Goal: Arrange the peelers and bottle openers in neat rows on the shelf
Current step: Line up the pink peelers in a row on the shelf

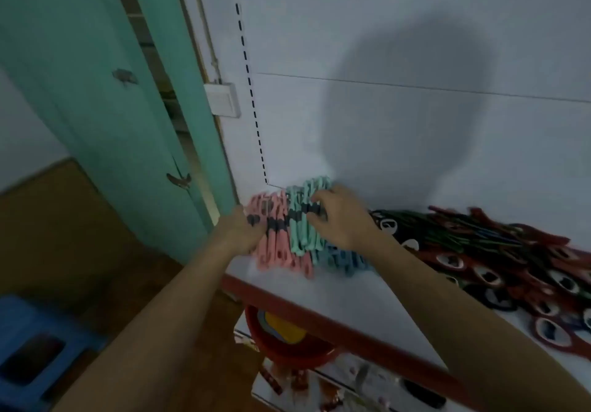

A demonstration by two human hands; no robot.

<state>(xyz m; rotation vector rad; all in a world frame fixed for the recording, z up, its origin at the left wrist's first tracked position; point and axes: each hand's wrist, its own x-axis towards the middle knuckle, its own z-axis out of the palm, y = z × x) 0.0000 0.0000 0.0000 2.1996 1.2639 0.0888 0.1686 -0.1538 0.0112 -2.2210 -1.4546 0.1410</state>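
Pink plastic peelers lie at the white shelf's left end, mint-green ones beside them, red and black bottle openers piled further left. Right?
No: in the head view the red and black bottle openers are piled to the right of the mint-green plastic peelers. The rest holds.

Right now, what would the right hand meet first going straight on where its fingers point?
The teal peelers, which the right hand touches with curled fingers; beyond them probably the pink peelers, though depth is unclear.
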